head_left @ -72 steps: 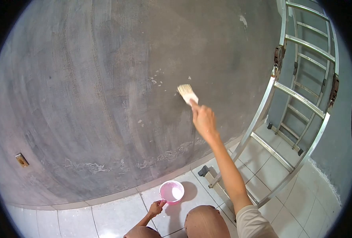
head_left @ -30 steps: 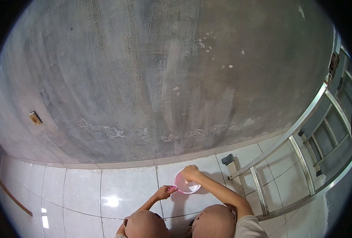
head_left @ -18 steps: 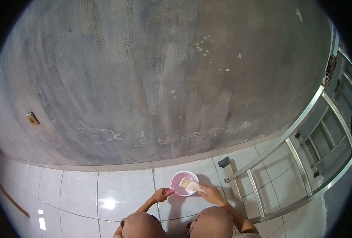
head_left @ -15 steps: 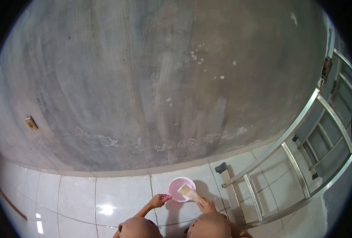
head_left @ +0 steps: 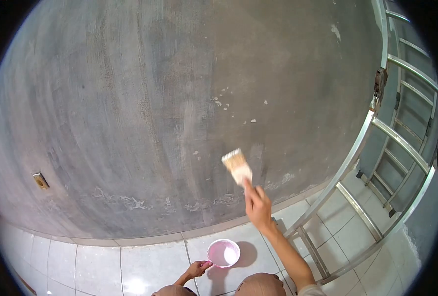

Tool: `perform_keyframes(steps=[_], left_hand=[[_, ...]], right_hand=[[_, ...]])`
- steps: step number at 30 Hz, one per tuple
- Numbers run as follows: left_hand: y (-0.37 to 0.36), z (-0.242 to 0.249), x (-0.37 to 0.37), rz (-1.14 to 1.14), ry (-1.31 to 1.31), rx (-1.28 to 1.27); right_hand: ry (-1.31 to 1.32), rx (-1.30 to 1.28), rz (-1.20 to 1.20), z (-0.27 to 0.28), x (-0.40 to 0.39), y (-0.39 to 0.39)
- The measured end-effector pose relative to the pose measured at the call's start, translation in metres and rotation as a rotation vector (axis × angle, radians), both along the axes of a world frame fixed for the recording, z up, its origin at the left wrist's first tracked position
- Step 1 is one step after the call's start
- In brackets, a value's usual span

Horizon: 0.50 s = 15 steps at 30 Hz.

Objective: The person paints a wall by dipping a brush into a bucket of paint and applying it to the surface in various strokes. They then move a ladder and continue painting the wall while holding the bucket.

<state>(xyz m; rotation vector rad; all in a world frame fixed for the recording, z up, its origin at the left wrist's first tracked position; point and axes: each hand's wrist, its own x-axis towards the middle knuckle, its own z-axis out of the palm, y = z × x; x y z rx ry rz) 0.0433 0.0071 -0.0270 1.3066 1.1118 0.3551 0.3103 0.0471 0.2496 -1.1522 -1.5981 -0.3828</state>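
Note:
My right hand (head_left: 259, 207) is raised in front of the wall and grips a wide paintbrush (head_left: 238, 168) by its handle. The brush's pale bristles point up and left, with white at their tips. Low down, my left hand (head_left: 197, 269) is closed on the pink handle of a small pot (head_left: 223, 253). The pot is held over the floor tiles, with pink on its inside and white liquid in it. Patchy grey plaster covers the wall (head_left: 179, 123) ahead, with white chipped spots and flaking along its lower part.
An aluminium folding ladder (head_left: 349, 167) stands at the right, its feet on the white tiled floor (head_left: 155, 266). An uncovered wall box (head_left: 40, 181) sits in the wall at the left. My knees (head_left: 260, 285) show at the bottom edge.
My right hand has lifted the paintbrush out of the pot and up toward the wall. The left hand still holds the pot. The view has tilted upward and shifted a little right.

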Motion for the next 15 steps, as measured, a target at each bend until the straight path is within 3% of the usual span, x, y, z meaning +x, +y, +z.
perform_keyframes(steps=[3,8,10,12,14,15], left_hand=[[0.000,0.001,0.000,-0.004,0.010,-0.001],[-0.001,0.004,0.000,-0.008,0.008,0.044],[0.000,0.009,0.000,-0.039,0.005,0.020],[0.001,0.023,0.000,-0.051,0.022,-0.003],[-0.007,0.044,0.002,-0.038,0.058,-0.032],[-0.005,0.032,0.000,-0.041,0.043,0.002]], right_hand=[[0.054,-0.099,-0.115,0.030,-0.001,0.021],[-0.085,-0.452,-0.260,-0.047,0.005,0.007],[-0.109,-0.590,-0.247,-0.051,0.007,-0.002],[-0.087,-0.644,-0.201,-0.030,0.012,0.004],[-0.174,-0.495,-0.199,0.033,0.015,0.016],[-0.143,-0.545,-0.242,0.079,0.010,0.013]])
